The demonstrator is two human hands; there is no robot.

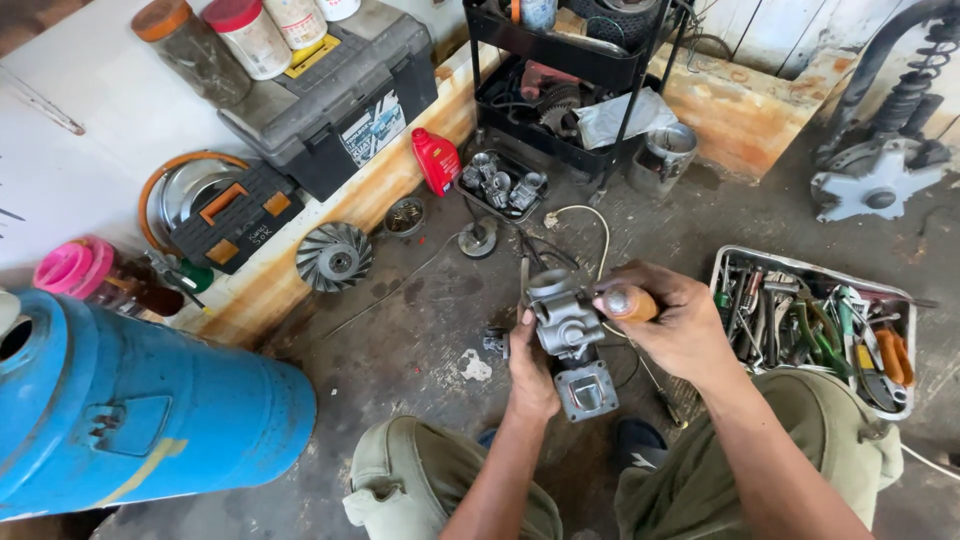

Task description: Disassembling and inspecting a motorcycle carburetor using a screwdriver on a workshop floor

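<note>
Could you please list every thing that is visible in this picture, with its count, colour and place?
carburettor: one, grey metal, centre, held above the floor
screwdriver: one, orange-brown handle, against the carburettor
tool tray: one, white, right, full of mixed tools
barrel: one, blue, lying at lower left
toolbox: one, grey and black, on the upper ledge
small case: one, black with orange latches, left
fan wheel: one, grey, by the ledge
bottle: one, red, by the rack
rack: one, black, top centre
jars: several, top left
left hand: one, under the carburettor
right hand: one, gripping the screwdriver
</note>
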